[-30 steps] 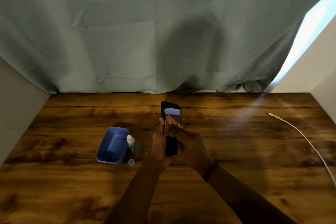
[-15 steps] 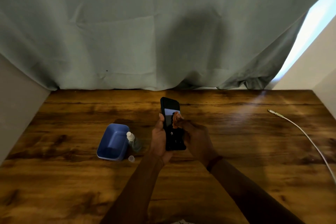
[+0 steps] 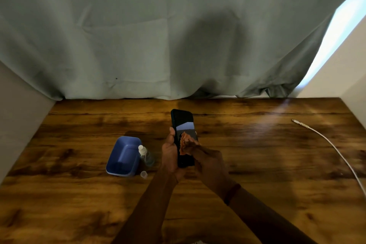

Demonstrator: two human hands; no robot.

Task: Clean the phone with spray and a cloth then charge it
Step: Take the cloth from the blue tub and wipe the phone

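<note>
A black phone [image 3: 182, 120] stands upright above the wooden table [image 3: 257, 164], screen toward me. My left hand [image 3: 170, 152] grips its lower left edge. My right hand [image 3: 210, 162] presses a small crumpled brown cloth [image 3: 185, 142] against the middle of the screen. A small clear spray bottle [image 3: 146, 155] with a white nozzle stands on the table left of my hands, its clear cap [image 3: 144, 174] lying just in front. The white charging cable [image 3: 326, 140] lies at the right, its plug end pointing toward the back.
A blue plastic tub [image 3: 123, 155] sits touching the spray bottle's left side. A grey-green curtain [image 3: 158, 35] hangs along the table's back edge. Pale walls close in at the left and right sides.
My right hand slid the cloth up the screen, then back down toward the middle. The phone stayed in my left hand, tilting slightly.
</note>
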